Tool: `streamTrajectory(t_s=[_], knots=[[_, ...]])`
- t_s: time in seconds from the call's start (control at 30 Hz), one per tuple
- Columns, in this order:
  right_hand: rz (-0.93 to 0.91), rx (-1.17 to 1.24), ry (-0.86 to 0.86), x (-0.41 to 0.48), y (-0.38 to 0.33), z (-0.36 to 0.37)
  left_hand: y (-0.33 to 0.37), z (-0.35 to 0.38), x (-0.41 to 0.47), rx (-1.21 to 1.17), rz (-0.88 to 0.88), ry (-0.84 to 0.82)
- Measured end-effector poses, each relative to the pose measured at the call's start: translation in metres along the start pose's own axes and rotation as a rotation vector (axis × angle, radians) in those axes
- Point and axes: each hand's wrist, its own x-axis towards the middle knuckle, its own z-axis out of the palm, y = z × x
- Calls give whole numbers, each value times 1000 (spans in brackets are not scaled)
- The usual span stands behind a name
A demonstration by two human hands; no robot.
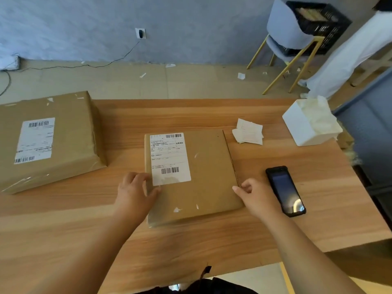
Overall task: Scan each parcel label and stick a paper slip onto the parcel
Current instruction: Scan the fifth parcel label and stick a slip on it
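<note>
A flat brown parcel (207, 172) lies in the middle of the wooden table (84, 225), with a white barcode label (169, 158) on its left half. My left hand (135, 192) holds the parcel's left edge, thumb lying on top near the label's lower corner. My right hand (252, 194) touches the parcel's right edge with loosely curled fingers. A black handheld scanner (285, 190) lies screen up just right of that hand. A small pile of white paper slips (248, 133) sits beyond the parcel's far right corner.
A bigger brown parcel (46, 141) with its own label sits at the table's left. A white box (309, 122) of crumpled paper stands at the far right corner. Beyond the table are a chair (290, 39), a black crate and a person's legs (347, 58).
</note>
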Motion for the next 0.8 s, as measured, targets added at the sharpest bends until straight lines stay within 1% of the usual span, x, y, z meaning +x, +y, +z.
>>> streamTrajectory(t_s=[0.07, 0.1, 0.17, 0.27, 0.33, 0.4, 0.47, 0.53, 0.6, 0.7, 0.73, 0.8], knots=[[-4, 17, 106, 3, 14, -6, 15, 3, -4, 135, 215, 40], [-1, 16, 155, 4, 21, -9, 23, 7, -6, 177, 317, 29], [32, -6, 218, 9, 39, -16, 40, 16, -6, 223, 446, -66], [135, -146, 213, 21, 65, -25, 61, 39, -2, 267, 563, -210], [219, -214, 188, 29, 79, -28, 72, 55, 2, 319, 583, -270], [276, -224, 166, 37, 93, -29, 79, 70, 5, 371, 593, -305], [313, -186, 122, 47, 104, -29, 84, 79, 7, 391, 599, -291], [341, -115, 70, 56, 112, -29, 86, 82, 9, 369, 596, -254], [354, -104, 44, 63, 117, -27, 85, 81, 11, 344, 588, -235], [349, -189, 43, 68, 122, -25, 84, 80, 10, 322, 588, -233], [344, -184, 51, 69, 124, -25, 84, 80, 9, 320, 601, -228], [346, -86, 69, 70, 124, -26, 84, 80, 8, 327, 626, -219]])
